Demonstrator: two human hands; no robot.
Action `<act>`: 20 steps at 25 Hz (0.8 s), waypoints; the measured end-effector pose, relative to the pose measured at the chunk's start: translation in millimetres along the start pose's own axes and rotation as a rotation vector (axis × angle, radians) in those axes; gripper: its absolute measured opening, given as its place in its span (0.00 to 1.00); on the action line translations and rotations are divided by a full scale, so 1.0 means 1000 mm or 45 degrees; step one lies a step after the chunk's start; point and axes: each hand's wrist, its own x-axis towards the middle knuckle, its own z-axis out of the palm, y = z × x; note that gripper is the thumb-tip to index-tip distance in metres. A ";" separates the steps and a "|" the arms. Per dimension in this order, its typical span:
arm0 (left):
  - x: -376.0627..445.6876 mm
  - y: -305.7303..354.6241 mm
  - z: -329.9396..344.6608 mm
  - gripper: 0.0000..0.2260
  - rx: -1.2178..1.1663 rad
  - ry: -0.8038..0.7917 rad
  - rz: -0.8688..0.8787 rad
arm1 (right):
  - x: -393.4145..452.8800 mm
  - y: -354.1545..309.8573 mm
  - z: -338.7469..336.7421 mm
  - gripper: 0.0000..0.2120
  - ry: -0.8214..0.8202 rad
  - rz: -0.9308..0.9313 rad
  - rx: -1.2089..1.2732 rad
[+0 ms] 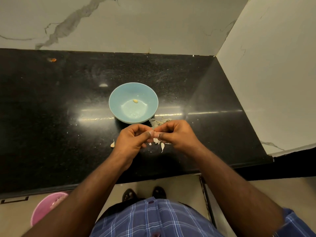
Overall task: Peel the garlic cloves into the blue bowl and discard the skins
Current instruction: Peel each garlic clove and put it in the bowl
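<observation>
The blue bowl [118,101] stands on the black counter with one peeled garlic clove [135,100] inside. Just in front of it my left hand [131,141] and my right hand [176,134] meet, thumbs and fingertips pinching a garlic clove [154,132] between them; the clove is mostly hidden by the fingers. Loose garlic skins [158,121] lie beside the bowl's near right rim, and more skins [162,146] lie under my hands. One unpeeled clove [112,144] lies left of my left hand.
The black counter [51,108] ends at a marble wall behind and a marble side wall [273,74] on the right. A pink bin [45,207] stands on the floor below the counter's front edge, at the left. My feet show below.
</observation>
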 end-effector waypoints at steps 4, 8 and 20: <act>0.007 0.001 -0.024 0.07 0.152 -0.039 0.028 | 0.004 -0.001 0.006 0.09 0.029 0.081 -0.058; 0.009 0.007 -0.036 0.10 0.285 -0.099 0.008 | 0.005 -0.008 0.003 0.07 0.022 0.126 -0.068; 0.008 0.016 -0.066 0.05 0.598 -0.352 0.039 | 0.005 -0.011 0.012 0.10 0.067 0.062 -0.043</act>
